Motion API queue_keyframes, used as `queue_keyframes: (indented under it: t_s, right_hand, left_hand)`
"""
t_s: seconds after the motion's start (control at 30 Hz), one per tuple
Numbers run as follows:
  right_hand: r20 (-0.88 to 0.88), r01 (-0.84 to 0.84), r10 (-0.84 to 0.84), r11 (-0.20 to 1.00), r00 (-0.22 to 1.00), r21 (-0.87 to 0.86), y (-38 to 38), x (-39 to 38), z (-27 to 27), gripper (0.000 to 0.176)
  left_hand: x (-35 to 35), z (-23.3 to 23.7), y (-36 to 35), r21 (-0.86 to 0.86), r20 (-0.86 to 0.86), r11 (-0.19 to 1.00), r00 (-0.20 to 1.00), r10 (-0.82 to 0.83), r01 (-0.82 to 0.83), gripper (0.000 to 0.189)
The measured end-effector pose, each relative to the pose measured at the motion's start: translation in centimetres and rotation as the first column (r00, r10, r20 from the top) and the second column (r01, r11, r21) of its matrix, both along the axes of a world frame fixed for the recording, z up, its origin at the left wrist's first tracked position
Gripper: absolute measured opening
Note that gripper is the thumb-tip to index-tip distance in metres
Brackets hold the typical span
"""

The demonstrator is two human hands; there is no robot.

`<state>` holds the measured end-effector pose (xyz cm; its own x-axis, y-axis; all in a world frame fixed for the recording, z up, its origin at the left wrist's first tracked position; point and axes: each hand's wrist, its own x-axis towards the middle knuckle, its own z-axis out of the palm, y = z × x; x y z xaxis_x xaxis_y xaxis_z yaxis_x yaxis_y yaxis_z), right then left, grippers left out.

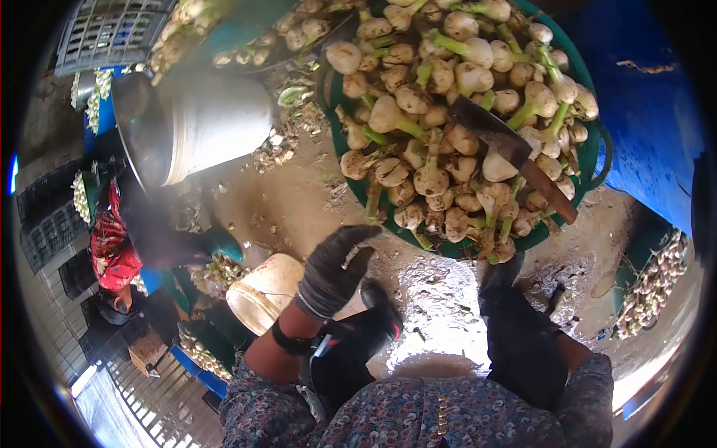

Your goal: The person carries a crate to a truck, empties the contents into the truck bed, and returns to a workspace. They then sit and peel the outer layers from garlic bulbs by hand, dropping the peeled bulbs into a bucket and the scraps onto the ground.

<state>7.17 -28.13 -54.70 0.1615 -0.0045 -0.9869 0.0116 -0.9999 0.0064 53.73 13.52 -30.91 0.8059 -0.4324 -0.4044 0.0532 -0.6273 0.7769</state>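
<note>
The left hand [332,272], in a dark knit glove, is hovering near the round green plastic tub [606,153], fingers curving and standing apart from the thumb; no held object is visible. The right hand's grip cannot be told, its outline being lost beside the dark trouser leg [523,336]. Rounded, soil-smeared bulbs [431,179] with stubby green stalks are filling the tub. A broad, dark metal blade [489,133] with a smooth wooden handle [549,193] is lying across them.

Dirty flr [299,198], bright lt patch [437,310]; ribbed wall [51,287].
</note>
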Motion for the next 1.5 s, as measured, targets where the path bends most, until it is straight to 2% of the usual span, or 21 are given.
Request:
queue_keyframes:
  t_s: [0.1,0.13,0.3,0.4,0.47,0.53,0.63,0.73,0.83,0.9,0.97,1.0,1.03,1.1,1.13,1.17,1.23,1.3,1.4,1.43,1.5]
  right_hand:
    - [0.016,0.079,-0.079,0.997,0.997,-0.016,0.0,-0.9,-1.3,0.026]
    - [0.024,0.101,-0.101,0.995,0.995,-0.020,0.1,-1.2,-1.7,0.026]
    - [0.072,0.223,-0.221,0.974,0.973,-0.032,-0.1,-2.7,-1.8,0.024]
    - [0.110,0.290,-0.284,0.956,0.952,-0.037,-0.3,-2.9,-2.0,0.023]
    - [0.139,0.347,-0.339,0.937,0.931,-0.043,-0.7,-2.6,-1.3,0.023]
    - [0.165,0.421,-0.410,0.906,0.897,-0.042,-1.5,-2.1,0.2,0.022]
    - [0.234,0.550,-0.532,0.835,0.814,-0.014,-3.3,-0.2,2.6,0.022]
    - [0.355,0.722,-0.697,0.687,0.623,0.081,-6.7,5.2,6.4,0.021]
    - [0.453,0.796,-0.815,0.522,0.360,0.306,-9.9,13.1,12.1,0.021]
    - [0.453,0.727,-0.866,0.451,0.214,0.518,-10.8,20.3,16.8,0.021]
    - [0.439,0.504,-0.869,0.491,0.228,0.711,-9.1,27.2,20.3,0.026]
    - [0.449,0.351,-0.856,0.516,0.257,0.782,-7.7,30.7,21.8,0.031]
    - [0.460,0.193,-0.842,0.519,0.282,0.832,-6.3,34.2,23.2,0.036]
    - [0.795,0.172,-0.457,0.889,0.400,0.424,0.0,38.5,27.5,0.061]
    - [0.790,0.179,-0.287,0.958,0.542,0.225,2.4,40.8,27.1,0.073]
    - [0.725,0.057,-0.158,0.985,0.670,0.162,3.9,42.1,27.4,0.073]
    - [0.685,-0.060,-0.012,0.995,0.728,0.082,6.2,42.5,26.8,0.065]
    - [0.765,-0.038,-0.060,0.993,0.641,0.110,6.0,42.4,24.3,0.067]
    - [0.795,-0.037,-0.156,0.975,0.587,0.219,5.7,42.0,21.1,0.071]
    - [0.800,-0.017,-0.195,0.969,0.567,0.248,4.8,41.6,21.3,0.072]
    - [0.868,-0.037,-0.175,0.976,0.465,0.217,3.6,40.7,22.4,0.057]
  left_hand:
    - [2.9,-0.1,-1.5,-0.001,0.205,0.999,0.978,-0.045,0.046,0.028]
    - [3.6,-0.4,-2.2,0.025,0.193,1.000,0.981,-0.007,0.002,0.027]
    - [8.1,-3.5,-5.1,0.083,0.548,0.992,0.827,-0.121,0.090,0.027]
    - [11.8,-6.4,-5.5,0.108,0.715,0.994,0.695,-0.074,-0.005,0.033]
    - [15.8,-7.6,-5.9,0.173,0.764,0.971,0.645,-0.025,-0.167,0.045]
    - [19.7,-9.1,-6.0,0.226,0.776,0.956,0.627,-0.061,-0.187,0.058]
    - [23.3,-11.2,-5.9,0.380,0.636,0.925,0.725,-0.263,0.003,0.064]
    - [23.2,-11.3,-5.5,0.374,0.673,0.927,0.683,-0.285,0.019,0.063]
    - [20.7,-8.7,-4.0,0.211,0.592,0.970,0.805,-0.027,-0.122,0.056]
    - [18.3,-9.3,-1.7,-0.066,0.655,0.978,0.730,0.193,-0.198,0.045]
    - [14.0,-9.1,-0.2,-0.479,0.033,0.756,0.851,0.524,-0.446,0.032]
    - [12.9,-12.0,1.6,-0.542,-0.201,0.671,0.853,0.481,-0.506,0.027]
    - [10.0,-11.9,0.9,-0.632,-0.195,0.639,0.889,0.415,-0.437,0.014]
    - [5.5,-13.6,0.4,-0.710,-0.209,0.602,0.926,0.315,-0.365,0.011]
    - [3.9,-15.2,0.7,-0.704,-0.230,0.611,0.930,0.287,-0.362,0.012]
    - [1.9,-14.3,-0.3,-0.699,-0.409,0.512,0.866,0.286,-0.499,0.011]
    - [-2.3,-12.0,-2.4,-0.586,-0.724,0.259,0.639,0.260,-0.768,0.018]
    - [-4.3,-10.7,-3.2,-0.588,-0.796,0.174,0.604,0.053,-0.790,0.023]
    - [-7.8,-8.6,-3.7,-0.641,-0.372,0.555,0.847,0.379,-0.530,0.028]
    - [-8.4,-7.9,-3.7,-0.620,-0.388,0.572,0.844,0.371,-0.537,0.030]
    - [-9.5,-6.5,-3.7,-0.577,-0.419,0.605,0.835,0.357,-0.548,0.034]
